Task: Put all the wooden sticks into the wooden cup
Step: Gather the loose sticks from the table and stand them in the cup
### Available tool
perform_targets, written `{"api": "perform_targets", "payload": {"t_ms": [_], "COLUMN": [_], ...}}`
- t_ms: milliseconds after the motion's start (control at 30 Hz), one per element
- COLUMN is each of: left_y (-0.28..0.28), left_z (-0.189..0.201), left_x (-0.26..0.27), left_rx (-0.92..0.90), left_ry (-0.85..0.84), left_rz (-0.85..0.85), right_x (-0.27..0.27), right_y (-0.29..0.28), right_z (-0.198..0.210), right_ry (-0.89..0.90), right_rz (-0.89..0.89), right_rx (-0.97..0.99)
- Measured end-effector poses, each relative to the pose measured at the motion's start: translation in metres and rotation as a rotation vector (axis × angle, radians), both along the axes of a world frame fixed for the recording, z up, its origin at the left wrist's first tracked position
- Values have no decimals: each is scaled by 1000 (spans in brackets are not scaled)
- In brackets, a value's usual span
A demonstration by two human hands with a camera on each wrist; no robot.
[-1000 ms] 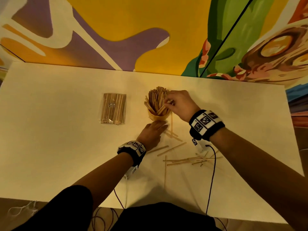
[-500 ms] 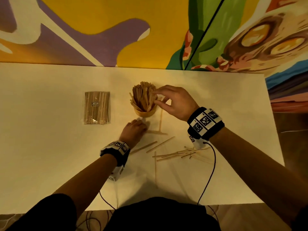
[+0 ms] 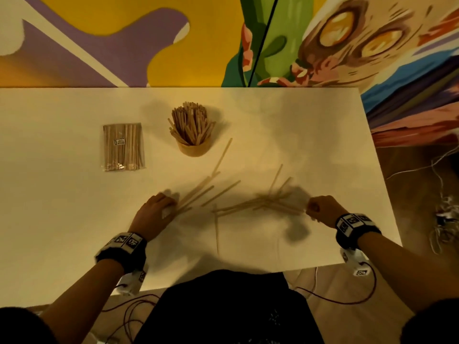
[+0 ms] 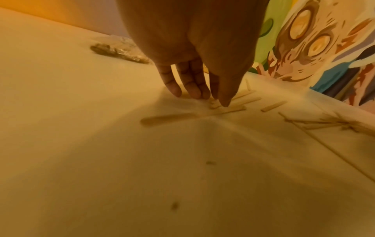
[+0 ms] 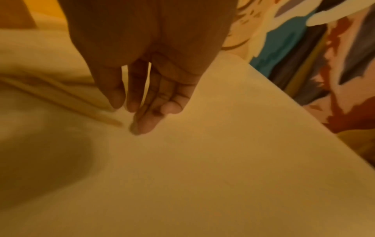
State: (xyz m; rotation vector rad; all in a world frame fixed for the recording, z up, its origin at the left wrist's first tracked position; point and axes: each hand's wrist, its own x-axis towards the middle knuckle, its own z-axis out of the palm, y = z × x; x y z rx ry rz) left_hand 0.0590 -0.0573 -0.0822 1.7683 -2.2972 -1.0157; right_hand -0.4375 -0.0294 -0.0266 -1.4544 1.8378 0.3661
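Observation:
The wooden cup (image 3: 194,148) stands at the table's middle back, crammed with upright sticks (image 3: 191,125). Loose wooden sticks lie in front of it in two fans: a left group (image 3: 198,192) and a right pile (image 3: 268,202), plus one lone stick (image 3: 216,229) pointing at me. My left hand (image 3: 161,207) is at the near end of the left group. In the left wrist view its straight fingers (image 4: 194,91) touch the stick ends (image 4: 215,103). My right hand (image 3: 315,209) is at the right end of the pile. Its fingertips (image 5: 146,126) press the table beside the stick tips (image 5: 109,121), holding nothing.
A sealed clear packet of sticks (image 3: 123,146) lies left of the cup. The table's right edge (image 3: 380,175) is close to my right hand, the near edge (image 3: 248,270) just below my wrists. A painted wall runs behind the table.
Both hands have come away from the cup toward me. The left now touches the left stick group, and the right has swung out to the right end of the pile.

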Motion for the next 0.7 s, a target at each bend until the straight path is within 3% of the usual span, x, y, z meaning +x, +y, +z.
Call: {"api": "perform_targets", "payload": {"t_ms": [233, 333, 467, 700], "left_y": [30, 37, 38, 22], "left_z": [7, 8, 8, 10], "left_x": [16, 15, 6, -23], "left_rx": [31, 53, 80, 76], "left_ry": [-70, -66, -92, -165], "left_rz": [59, 142, 131, 162], "right_x": [-17, 1, 36, 51], "right_y": [17, 1, -25, -38], "right_z": [-14, -23, -23, -15], "right_ry": [81, 88, 81, 76], "right_rz": [27, 209, 476, 578], "right_rx": [-213, -262, -257, -283]}}
